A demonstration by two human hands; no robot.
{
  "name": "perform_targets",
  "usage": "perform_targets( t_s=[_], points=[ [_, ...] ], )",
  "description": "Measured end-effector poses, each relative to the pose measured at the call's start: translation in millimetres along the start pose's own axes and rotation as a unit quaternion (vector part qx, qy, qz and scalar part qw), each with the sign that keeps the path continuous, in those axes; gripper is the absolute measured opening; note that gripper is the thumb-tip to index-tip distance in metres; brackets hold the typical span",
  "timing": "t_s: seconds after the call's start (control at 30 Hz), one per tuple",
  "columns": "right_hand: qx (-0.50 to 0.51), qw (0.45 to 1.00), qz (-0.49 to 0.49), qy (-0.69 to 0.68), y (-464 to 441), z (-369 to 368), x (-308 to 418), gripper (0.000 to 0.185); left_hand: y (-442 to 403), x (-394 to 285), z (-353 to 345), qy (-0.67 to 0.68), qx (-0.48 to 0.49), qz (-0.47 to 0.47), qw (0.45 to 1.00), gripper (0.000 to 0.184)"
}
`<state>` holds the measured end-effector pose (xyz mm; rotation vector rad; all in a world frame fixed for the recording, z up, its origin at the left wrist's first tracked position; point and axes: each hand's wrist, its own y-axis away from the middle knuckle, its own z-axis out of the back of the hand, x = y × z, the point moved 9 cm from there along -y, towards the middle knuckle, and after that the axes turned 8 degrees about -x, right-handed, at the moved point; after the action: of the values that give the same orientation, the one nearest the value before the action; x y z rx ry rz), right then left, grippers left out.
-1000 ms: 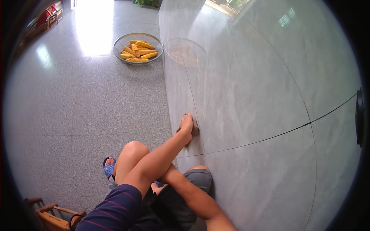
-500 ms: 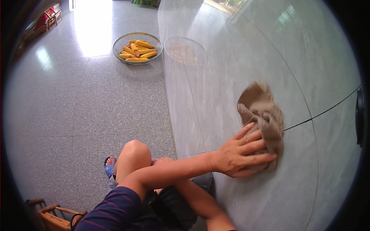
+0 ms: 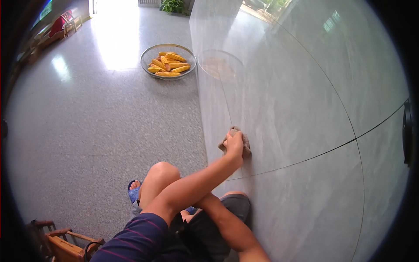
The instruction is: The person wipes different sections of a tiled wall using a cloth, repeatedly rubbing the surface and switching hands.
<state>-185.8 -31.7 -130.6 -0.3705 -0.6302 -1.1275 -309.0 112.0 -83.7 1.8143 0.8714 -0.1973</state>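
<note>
My left hand [image 3: 235, 142] is closed around a bunched brown cloth [image 3: 247, 148] and holds it against the glossy grey tiled wall [image 3: 297, 109], low down near the floor edge. Parts of the cloth show on both sides of my fingers. My left forearm crosses over my right forearm [image 3: 224, 222]. Behind that crossing, near my knee [image 3: 161, 172], my right hand is hidden, so its fingers do not show.
On the speckled floor [image 3: 104, 126], close to the wall, stands a mesh basket [image 3: 145, 67] of corn cobs [image 3: 170, 65]. A small wooden chair [image 3: 70, 244] is at lower left. A dark object [image 3: 407, 133] sits at the right edge, and a green plant [image 3: 173, 6] at the back.
My left hand has moved the cloth left and slightly up across the wall, and the cloth is now more bunched. My right hand, partly visible before, is now hidden. The view has shifted slightly.
</note>
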Motion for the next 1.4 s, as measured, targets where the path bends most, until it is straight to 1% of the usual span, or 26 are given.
perform_targets(
  t_s=[0.03,0.07,0.1,0.13,0.17,0.2,0.27,0.3,0.37,0.43,0.5,0.53,0.57,0.63,0.7,0.77,0.8,0.83,0.9,0.97,1.0,1.07,1.13,1.23,1.27,1.4],
  points=[
    [-0.100,0.993,0.041,-0.048,6,6,6,0.044,23,-1,-3,-0.001,0.001,0.003,1.000,0.066],
    [-0.199,0.972,0.079,-0.094,17,16,7,0.039,47,-9,-6,-0.045,0.002,-0.055,0.998,0.067],
    [-0.200,0.972,0.075,-0.094,11,33,17,0.039,72,-18,-10,-0.089,0.002,-0.113,0.990,0.068],
    [0.001,1.000,0.025,-0.013,-11,32,35,0.042,96,-31,-19,-0.109,0.036,-0.219,0.969,0.069],
    [0.202,0.977,-0.025,0.066,-10,23,40,0.045,122,-44,-27,-0.128,0.070,-0.322,0.936,0.070],
    [0.195,0.976,-0.059,0.079,-13,27,42,0.041,130,-42,-25,-0.131,0.071,-0.319,0.936,0.070],
    [0.172,0.980,-0.062,0.078,-12,33,46,0.041,188,-66,-39,-0.122,0.171,-0.572,0.793,0.074],
    [0.150,0.983,-0.065,0.079,-12,37,46,0.040,191,-67,-37,-0.121,0.175,-0.570,0.793,0.074],
    [0.150,0.984,-0.056,0.075,-10,35,43,0.041,223,-70,-42,-0.161,0.224,-0.676,0.683,0.078],
    [0.145,0.986,-0.047,0.074,-9,32,39,0.041,233,-69,-43,-0.143,0.241,-0.687,0.670,0.075],
    [0.147,0.983,-0.061,0.090,-10,27,33,0.043,264,-66,-43,-0.127,0.294,-0.771,0.550,0.069],
    [0.145,0.983,-0.062,0.092,-11,30,34,0.043,277,-64,-43,-0.077,0.317,-0.791,0.518,0.062],
    [0.162,0.981,-0.060,0.091,-11,31,37,0.045,278,-62,-43,-0.075,0.318,-0.791,0.517,0.062],
    [0.174,0.978,-0.060,0.094,-13,31,39,0.047,295,-43,-41,-0.080,0.359,-0.823,0.433,0.059],
    [0.206,0.973,-0.067,0.083,-13,27,35,0.052,289,-42,-41,-0.095,0.364,-0.819,0.434,0.058],
    [0.179,0.981,-0.052,0.044,-13,27,34,0.059,281,-64,-48,-0.109,0.337,-0.801,0.484,0.063],
    [0.101,0.995,0.008,-0.019,-10,6,15,0.053,279,-76,-53,-0.106,0.331,-0.787,0.510,0.065],
    [0.094,0.995,0.009,-0.014,2,-6,3,0.053,282,-85,-60,-0.104,0.336,-0.789,0.504,0.065],
    [-0.011,0.981,-0.091,-0.169,11,-10,-30,0.058,276,-112,-76,-0.097,0.308,-0.768,0.553,0.067],
    [-0.063,0.975,-0.094,-0.193,7,-8,-35,0.057,288,-130,-90,-0.096,0.336,-0.717,0.603,0.068],
    [-0.074,0.976,-0.087,-0.186,4,-7,-34,0.056,302,-134,-95,-0.073,0.330,-0.747,0.573,0.069],
    [-0.084,0.978,-0.076,-0.173,1,0,-32,0.054,358,-127,-102,-0.065,0.366,-0.811,0.451,0.071],
    [-0.081,0.980,-0.070,-0.165,-1,5,-28,0.053,405,-100,-95,0.016,0.452,-0.798,0.398,0.058],
    [-0.073,0.985,-0.063,-0.146,-1,13,-19,0.050,460,-45,-72,0.088,0.518,-0.813,0.253,0.038],
    [-0.070,0.986,-0.059,-0.137,-2,16,-17,0.050,461,-41,-74,0.087,0.517,-0.814,0.251,0.038],
    [-0.065,0.993,-0.034,-0.089,-14,14,-10,0.047,458,-43,-110,0.076,0.715,-0.551,0.424,0.037]
  ],
)
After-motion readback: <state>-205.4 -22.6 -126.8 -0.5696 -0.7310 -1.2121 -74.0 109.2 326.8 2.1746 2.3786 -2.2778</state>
